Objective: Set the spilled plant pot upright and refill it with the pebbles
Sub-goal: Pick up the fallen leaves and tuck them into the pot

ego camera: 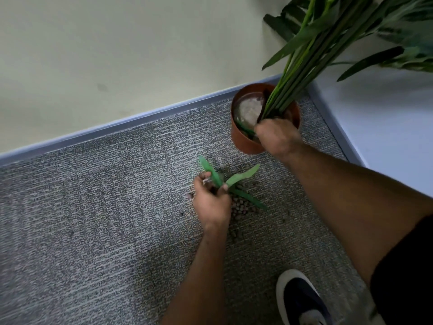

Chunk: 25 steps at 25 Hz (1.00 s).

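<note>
Plant pot (243,139) stands upright at 1 o'clock — right hand (277,136) clenches the stems (281,99). Left hand (212,202) pinches loose leaves (241,177) over pebbles (241,207) on carpet (93,207).

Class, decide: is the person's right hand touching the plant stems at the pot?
Touching. The head view shows the right hand closed around the base of the plant stems at the pot rim.

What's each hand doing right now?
Left hand: closed on loose green leaves.
Right hand: closed around the plant stems at the pot.
</note>
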Motion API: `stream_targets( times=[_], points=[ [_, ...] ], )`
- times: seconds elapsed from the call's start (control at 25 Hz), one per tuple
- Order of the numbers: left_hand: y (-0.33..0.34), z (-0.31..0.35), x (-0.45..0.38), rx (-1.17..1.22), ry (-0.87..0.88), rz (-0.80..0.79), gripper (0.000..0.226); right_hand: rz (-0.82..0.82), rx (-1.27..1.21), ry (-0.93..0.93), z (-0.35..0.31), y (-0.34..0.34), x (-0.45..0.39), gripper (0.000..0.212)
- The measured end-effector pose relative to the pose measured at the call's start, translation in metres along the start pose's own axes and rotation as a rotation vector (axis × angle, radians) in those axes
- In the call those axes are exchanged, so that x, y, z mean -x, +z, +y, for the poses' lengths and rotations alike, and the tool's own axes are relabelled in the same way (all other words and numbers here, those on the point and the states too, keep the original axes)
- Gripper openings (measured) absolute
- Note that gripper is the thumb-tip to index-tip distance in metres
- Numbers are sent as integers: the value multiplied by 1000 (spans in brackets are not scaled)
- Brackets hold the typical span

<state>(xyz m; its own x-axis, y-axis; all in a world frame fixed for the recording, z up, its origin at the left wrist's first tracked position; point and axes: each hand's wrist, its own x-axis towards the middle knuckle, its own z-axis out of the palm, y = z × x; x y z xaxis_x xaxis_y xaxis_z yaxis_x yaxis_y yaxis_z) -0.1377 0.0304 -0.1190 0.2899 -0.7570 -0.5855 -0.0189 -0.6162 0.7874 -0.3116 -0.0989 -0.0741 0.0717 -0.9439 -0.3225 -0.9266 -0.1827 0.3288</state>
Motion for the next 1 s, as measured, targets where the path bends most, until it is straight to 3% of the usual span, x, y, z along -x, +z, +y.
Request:
stream_targets(
  times=[0.08, 0.16, 0.32, 0.44, 0.6, 0.76, 1.0],
  points=[
    [11, 19, 2, 55, 28, -14, 45, -121, -89, 40, 1, 12, 0, 33],
    [22, 38, 1, 83, 68, -34, 44, -90, -370, 139, 4, 23, 6, 37],
    [37, 79, -9, 109, 130, -52, 43, 379, -928, 315, -13, 37, 51, 30],
    [42, 100, -20, 56, 181, -42, 40, 576, -1222, 331, -38, 31, 82, 24],
    [46, 111, -25, -61, 278, -123, 38, 477, -1686, 392, -51, -1, 71, 25],
    [49, 104, -29, -51, 277, -260, 28, 424, -1995, 433, -44, -13, 42, 20],
    [44, 94, -18, 200, 214, -333, 39, 309, -1946, 392, -38, -10, 33, 26]
  ],
)
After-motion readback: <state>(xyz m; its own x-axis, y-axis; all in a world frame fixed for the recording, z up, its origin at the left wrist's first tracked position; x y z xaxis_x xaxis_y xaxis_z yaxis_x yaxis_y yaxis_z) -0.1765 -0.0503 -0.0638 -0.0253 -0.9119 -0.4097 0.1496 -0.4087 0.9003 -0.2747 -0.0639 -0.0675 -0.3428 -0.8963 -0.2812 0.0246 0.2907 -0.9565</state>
